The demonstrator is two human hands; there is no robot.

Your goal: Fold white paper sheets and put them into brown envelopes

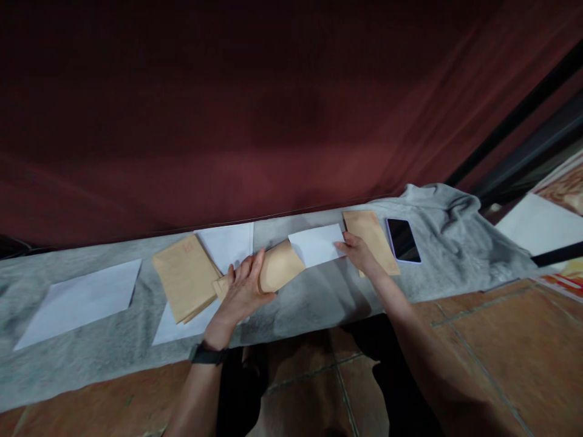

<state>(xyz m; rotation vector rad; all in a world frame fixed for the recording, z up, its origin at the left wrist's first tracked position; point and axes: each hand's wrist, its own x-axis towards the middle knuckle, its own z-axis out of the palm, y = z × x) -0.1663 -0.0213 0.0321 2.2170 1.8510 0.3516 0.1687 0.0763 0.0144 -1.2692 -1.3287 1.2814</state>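
Note:
My left hand (246,285) is wrapped over a brown paper envelope (280,267), its thumb along the near edge. The envelope's open end faces right. A folded white sheet of paper (316,244) lies with its left end at the envelope's mouth; how far it reaches inside I cannot tell. The right end of that sheet is pinched between the thumb and fingers of my right hand (357,250). Just left of my left hand is a stack of brown envelopes (184,276) on white paper (228,243). Another brown envelope (371,240) lies beside and partly behind my right hand.
A grey cloth (300,309) covers the long narrow surface. White sheets (82,300) lie at the left, and a phone (404,241) with a pale purple case at the right. A dark red upright panel (273,121) stands behind; tiled floor (501,340) lies in front.

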